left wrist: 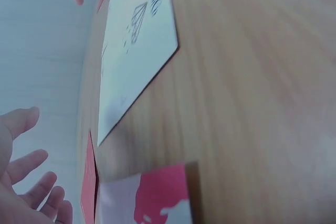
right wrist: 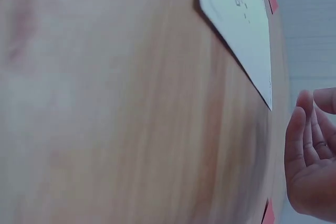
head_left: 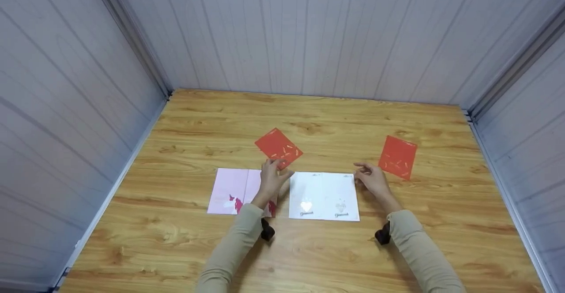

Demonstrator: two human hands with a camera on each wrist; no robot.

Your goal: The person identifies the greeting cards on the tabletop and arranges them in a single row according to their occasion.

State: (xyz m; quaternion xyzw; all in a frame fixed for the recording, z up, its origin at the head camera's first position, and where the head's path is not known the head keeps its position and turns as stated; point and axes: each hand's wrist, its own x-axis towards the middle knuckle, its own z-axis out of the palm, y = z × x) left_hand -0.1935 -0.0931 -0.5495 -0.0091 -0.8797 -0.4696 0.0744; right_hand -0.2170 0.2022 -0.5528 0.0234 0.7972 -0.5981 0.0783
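Observation:
Two white cards with a diamond print lie side by side, the left white card [head_left: 306, 196] touching or nearly touching the right white card [head_left: 340, 196]. My left hand [head_left: 270, 181] hovers over the right pink card [head_left: 254, 185], fingers spread and holding nothing; its fingertips overlap the near corner of a red card [head_left: 278, 145] in the head view. Just past the white pair's upper right corner is my right hand [head_left: 373, 180], with loosely bent fingers and nothing held. In the right wrist view that hand [right wrist: 312, 166] appears raised off the table.
Left of my left hand lies another pink card [head_left: 226, 191] with a unicorn print. A second red card [head_left: 399, 156] with gold marks rests beyond my right hand. Pale panel walls [head_left: 282, 32] border the wooden table [head_left: 322, 262] at the back and sides.

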